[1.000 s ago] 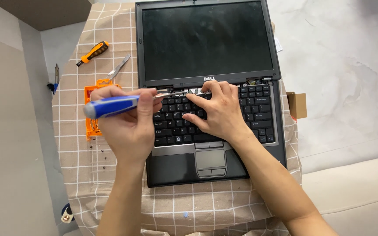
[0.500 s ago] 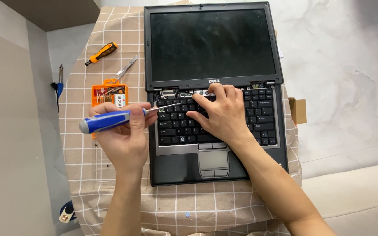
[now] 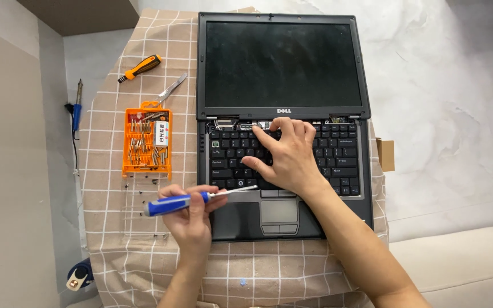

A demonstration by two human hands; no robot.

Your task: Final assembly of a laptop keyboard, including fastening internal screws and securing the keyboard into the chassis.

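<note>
Left hand (image 3: 192, 219) grip is closed around a blue-handled screwdriver (image 3: 184, 202), held level with its tip resting off the work. Right hand (image 3: 285, 157) lies spread on the laptop (image 3: 283, 122) keyboard, fingertips at its top edge, steadying it on the cloth-covered desk (image 3: 109, 228).

Looks like a makeshift home repair bench: checked cloth (image 3: 144, 268) under an opened laptop (image 3: 283, 122), orange bit case (image 3: 146, 142) just above the gripped screwdriver (image 3: 186, 201), soldering iron (image 3: 76, 114) farther left.

Your blue-handled screwdriver (image 3: 192, 199) lies level, silver shaft pointing right over the palm rest. The black laptop (image 3: 283, 122) sits open on the checked cloth, screen dark, hinge strip removed.
</note>
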